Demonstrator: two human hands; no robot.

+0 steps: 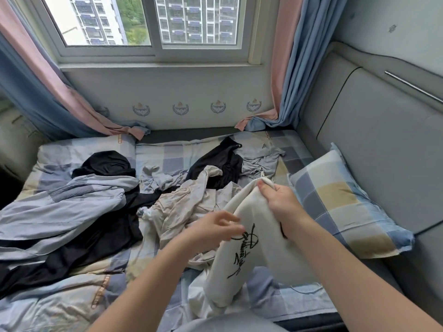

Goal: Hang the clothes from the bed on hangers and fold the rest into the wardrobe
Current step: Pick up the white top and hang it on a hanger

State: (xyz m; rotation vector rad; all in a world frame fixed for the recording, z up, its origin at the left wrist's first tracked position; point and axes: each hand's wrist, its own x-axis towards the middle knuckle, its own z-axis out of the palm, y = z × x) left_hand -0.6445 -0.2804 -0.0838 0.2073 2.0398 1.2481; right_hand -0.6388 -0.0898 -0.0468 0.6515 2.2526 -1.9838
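Observation:
A white garment with black script lettering (254,238) is lifted off the bed (167,154). My right hand (279,200) pinches its top edge and holds it up. Beside the lettering, my left hand (213,228) has its fingers spread and touches the cloth without a clear grip. More clothes lie in a heap on the checked sheet: a cream shirt (189,200), a black garment (220,161), a grey top (259,159), a pale blue striped garment (72,200) and another black piece (107,164). No hanger or wardrobe is in view.
A checked pillow (340,202) leans against the grey padded headboard (374,130) on the right. Pink and blue curtains (285,68) hang at both sides of the window (148,22) behind the bed. A quilt lies bunched at the front left.

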